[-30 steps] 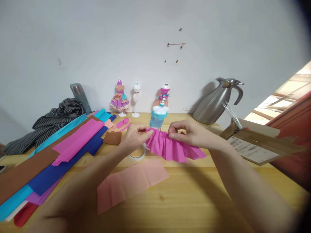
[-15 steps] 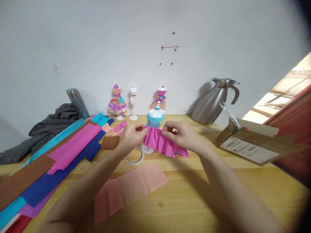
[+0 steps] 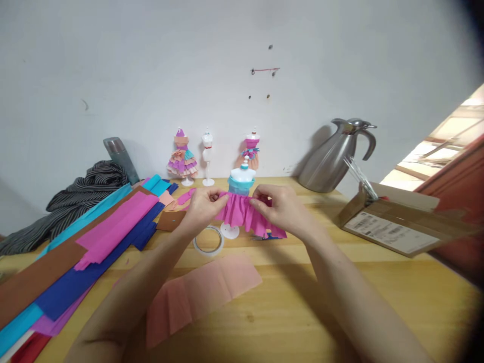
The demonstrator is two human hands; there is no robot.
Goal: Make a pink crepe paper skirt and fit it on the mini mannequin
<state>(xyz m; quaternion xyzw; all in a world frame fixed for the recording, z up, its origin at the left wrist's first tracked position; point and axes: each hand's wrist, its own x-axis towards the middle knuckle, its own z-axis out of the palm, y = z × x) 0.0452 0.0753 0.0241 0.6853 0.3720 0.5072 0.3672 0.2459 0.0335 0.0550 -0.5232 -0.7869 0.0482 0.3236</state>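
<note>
Between my two hands a pleated strip of magenta crepe paper (image 3: pixel 242 209) is stretched like a ruffled skirt. My left hand (image 3: pixel 206 205) pinches its upper left edge, and my right hand (image 3: pixel 275 204) pinches the upper edge farther right, the strip's end hanging below it. Right behind the strip stands a small white mannequin (image 3: pixel 244 174) with a light blue band (image 3: pixel 240 185) round its chest; the strip lies across its front at the waist. Its round base (image 3: pixel 230 231) shows underneath. A roll of tape (image 3: pixel 208 241) and blue-handled scissors (image 3: pixel 270 235), partly hidden, lie close by.
Peach crepe paper (image 3: pixel 204 292) lies in front. Coloured paper sheets (image 3: pixel 117 227) and a striped cloth (image 3: pixel 88 186) fill the left. Other mannequins (image 3: pixel 183 159) and a bottle (image 3: pixel 121 159) stand by the wall. At right are a steel jug (image 3: pixel 333 159) and a cardboard box (image 3: pixel 393 232).
Both hands have brought the magenta strip slightly up and left, against the mannequin's waist. More of the scissors and the mannequin's base now shows.
</note>
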